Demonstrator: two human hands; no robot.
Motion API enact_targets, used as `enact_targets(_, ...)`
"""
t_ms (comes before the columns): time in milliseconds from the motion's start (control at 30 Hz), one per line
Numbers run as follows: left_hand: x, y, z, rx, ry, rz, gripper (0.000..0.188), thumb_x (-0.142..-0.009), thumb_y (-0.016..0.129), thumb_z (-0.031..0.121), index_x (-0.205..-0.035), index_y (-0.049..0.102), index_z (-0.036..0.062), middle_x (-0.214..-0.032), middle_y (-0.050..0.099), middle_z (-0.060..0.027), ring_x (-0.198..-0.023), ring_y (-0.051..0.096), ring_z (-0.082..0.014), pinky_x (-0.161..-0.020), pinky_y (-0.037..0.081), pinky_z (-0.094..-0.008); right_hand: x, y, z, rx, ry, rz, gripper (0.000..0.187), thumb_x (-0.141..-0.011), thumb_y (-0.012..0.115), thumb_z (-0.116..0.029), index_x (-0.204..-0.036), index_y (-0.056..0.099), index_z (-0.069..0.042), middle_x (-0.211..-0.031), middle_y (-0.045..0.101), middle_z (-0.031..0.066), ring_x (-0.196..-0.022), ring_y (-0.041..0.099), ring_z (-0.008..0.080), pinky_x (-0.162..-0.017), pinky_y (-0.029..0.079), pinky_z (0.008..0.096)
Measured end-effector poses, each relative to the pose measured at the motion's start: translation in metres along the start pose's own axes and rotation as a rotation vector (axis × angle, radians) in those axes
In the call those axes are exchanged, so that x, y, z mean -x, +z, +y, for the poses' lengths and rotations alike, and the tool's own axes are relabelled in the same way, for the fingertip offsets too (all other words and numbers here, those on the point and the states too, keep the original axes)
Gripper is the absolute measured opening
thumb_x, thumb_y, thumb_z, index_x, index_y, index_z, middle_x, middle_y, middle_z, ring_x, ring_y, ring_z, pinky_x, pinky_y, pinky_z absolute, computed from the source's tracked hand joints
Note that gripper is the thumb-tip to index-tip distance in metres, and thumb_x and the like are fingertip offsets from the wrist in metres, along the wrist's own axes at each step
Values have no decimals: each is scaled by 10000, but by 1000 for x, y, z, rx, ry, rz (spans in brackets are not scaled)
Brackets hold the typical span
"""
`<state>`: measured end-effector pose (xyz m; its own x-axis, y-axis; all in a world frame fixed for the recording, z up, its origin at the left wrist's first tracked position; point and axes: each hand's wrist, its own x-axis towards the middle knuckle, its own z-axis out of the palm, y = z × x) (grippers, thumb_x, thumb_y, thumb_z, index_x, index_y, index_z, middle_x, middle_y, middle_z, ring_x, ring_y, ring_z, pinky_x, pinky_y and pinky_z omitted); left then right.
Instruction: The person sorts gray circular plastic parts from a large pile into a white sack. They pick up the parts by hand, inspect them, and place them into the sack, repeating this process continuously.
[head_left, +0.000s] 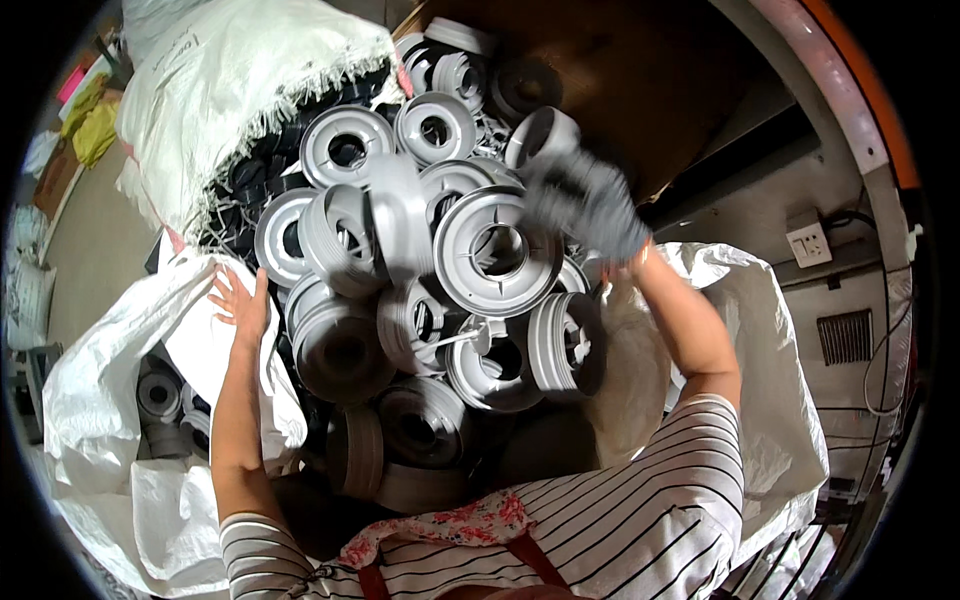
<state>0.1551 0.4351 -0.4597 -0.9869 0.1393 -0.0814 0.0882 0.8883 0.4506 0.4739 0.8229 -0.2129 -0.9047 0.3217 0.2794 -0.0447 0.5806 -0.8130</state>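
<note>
A heap of grey ring-shaped plastic parts [455, 270] fills the middle, each round with a hole at its centre. My left hand [240, 303] is bare, its fingers spread against the rim of a white woven sack [100, 330] at the left. Motion smears my right hand [585, 205], which wears a grey glove and is over the far right of the heap. Close to its fingers are an upright grey ring [540, 135] and a broad flanged ring [460, 220]; whether it grips either cannot be made out.
A large frayed white sack [260, 70] spills black parts [265, 175] and grey rings at the far left. Another white sack [770, 350] stands by my right arm. Beyond it are a wall socket [808, 243] and cables. More rings [160, 395] lie inside the left sack.
</note>
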Motion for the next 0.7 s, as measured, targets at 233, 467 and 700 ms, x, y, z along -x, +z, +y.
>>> enact_targets(233, 4, -19, 24, 98, 25, -155, 1052, -752, 464, 748, -1481, -38, 180, -1513, -50, -242, -1362, -129, -474, -1044, -53, -631, -16, -62, 250, 638, 824, 195, 986, -734, 523, -726, -1367, 356, 12, -1305, 487, 239, -1194, 478, 372, -982, 372, 397)
enact_targets(467, 44, -89, 10, 805, 105, -377, 899, -854, 619, 377, -1470, 50, 52, -1512, 26, -244, -1413, 6, -320, -1123, 93, -385, -47, 3, 154, 51, 655, 60, 565, -847, 559, -497, -1071, 633, 16, -1020, 653, 210, -994, 596, 359, -870, 450, 362)
enact_targets(700, 94, -175, -28, 1374, -214, 364, 305, -879, 604, 259, -1057, 563, 14, -869, 547, -62, -761, 512, -128, -675, 438, -250, -19, 62, -49, 601, -85, -88, 468, -818, 640, -361, -1095, 597, 14, -1052, 619, 229, -969, 605, 363, -848, 475, 389)
